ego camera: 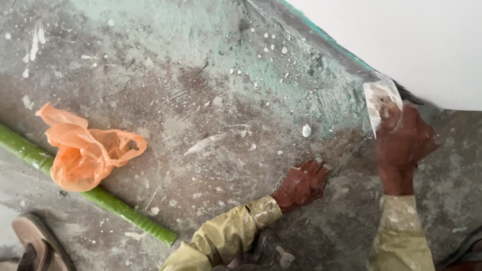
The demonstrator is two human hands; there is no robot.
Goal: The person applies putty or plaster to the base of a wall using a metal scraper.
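Bare floor (201, 125) between hands; bag (85, 153), green pole (115, 203) block left

There is just one camera, and it sits on my head. It looks almost straight down at the floor (191, 115) in front of me. It is close, so my two arms come in from the bottom edge. At the top right it sees the bottom of the white wall (416, 45).

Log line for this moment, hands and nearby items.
right hand: holds putty knife at white wall base | left hand: resting on floor | nearby: orange bag, green pole
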